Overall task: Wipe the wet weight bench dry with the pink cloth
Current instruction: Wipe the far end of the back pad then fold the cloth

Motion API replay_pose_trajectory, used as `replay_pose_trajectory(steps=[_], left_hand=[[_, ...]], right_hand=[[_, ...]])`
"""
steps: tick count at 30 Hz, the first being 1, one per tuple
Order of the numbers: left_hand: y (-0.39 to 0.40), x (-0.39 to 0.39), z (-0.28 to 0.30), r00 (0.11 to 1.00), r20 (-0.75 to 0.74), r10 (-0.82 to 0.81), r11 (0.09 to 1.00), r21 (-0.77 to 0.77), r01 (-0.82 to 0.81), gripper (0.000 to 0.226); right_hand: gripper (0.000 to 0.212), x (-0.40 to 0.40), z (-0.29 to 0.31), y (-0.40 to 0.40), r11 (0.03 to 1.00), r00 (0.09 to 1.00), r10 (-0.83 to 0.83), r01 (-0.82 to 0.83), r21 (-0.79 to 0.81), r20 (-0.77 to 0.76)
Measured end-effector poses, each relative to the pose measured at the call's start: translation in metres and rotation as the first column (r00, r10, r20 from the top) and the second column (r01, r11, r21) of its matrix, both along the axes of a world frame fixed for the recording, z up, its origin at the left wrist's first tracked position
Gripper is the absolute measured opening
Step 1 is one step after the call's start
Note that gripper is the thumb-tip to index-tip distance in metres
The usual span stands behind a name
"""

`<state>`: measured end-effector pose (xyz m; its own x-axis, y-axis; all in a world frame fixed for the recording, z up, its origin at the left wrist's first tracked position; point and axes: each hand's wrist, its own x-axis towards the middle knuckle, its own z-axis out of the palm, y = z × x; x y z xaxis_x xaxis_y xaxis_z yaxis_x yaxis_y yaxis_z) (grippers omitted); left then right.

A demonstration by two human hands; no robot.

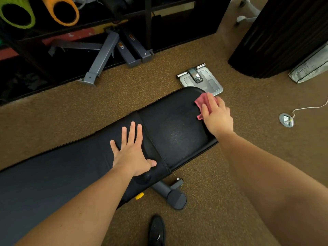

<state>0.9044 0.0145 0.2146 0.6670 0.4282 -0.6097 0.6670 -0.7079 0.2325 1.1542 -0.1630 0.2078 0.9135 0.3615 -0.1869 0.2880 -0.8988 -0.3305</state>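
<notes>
A black padded weight bench (174, 128) runs across the view from lower left to centre right, with a dull wet sheen on its seat pad. My right hand (217, 116) presses the pink cloth (204, 102) flat onto the far right corner of the seat pad, fingers straight over it. My left hand (131, 150) lies flat with fingers spread on the bench near the seam between the two pads.
A silver bathroom scale (202, 79) sits on the carpet just beyond the bench end. Grey metal frame legs (103, 57) and a dark rack with rolled mats (65, 11) stand behind. A floor socket with a white cable (286, 120) lies right. My black shoe (157, 231) is below.
</notes>
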Motion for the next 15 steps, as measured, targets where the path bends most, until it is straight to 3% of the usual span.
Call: replay_pose_trajectory(steps=[3, 6, 11, 13, 15], left_hand=[[0.0, 0.0, 0.0, 1.0, -0.002, 0.0, 1.0, 0.004, 0.0, 0.135], [0.0, 0.0, 0.0, 1.0, 0.003, 0.003, 1.0, 0.0, -0.003, 0.135], [-0.001, 0.0, 0.002, 1.0, 0.001, 0.004, 1.0, 0.011, -0.004, 0.135], [-0.001, -0.001, 0.002, 1.0, 0.015, 0.003, 1.0, 0.014, -0.003, 0.135], [0.0, -0.001, 0.002, 0.999, 0.035, 0.002, 1.0, 0.02, -0.003, 0.135]], right_hand=[[0.05, 0.008, 0.007, -0.013, 0.985, 0.981, -0.141, 0.153, 0.084, -0.133], [0.04, 0.005, 0.015, -0.025, 0.987, 0.991, -0.125, 0.128, 0.099, -0.041], [0.027, -0.061, 0.028, -0.018, 0.945, 0.968, 0.066, -0.139, 0.297, 0.243], [0.027, -0.11, 0.021, -0.006, 0.904, 0.926, 0.236, -0.32, 0.283, 0.295], [0.036, -0.159, 0.001, 0.002, 0.876, 0.879, 0.414, -0.455, 0.16, 0.235]])
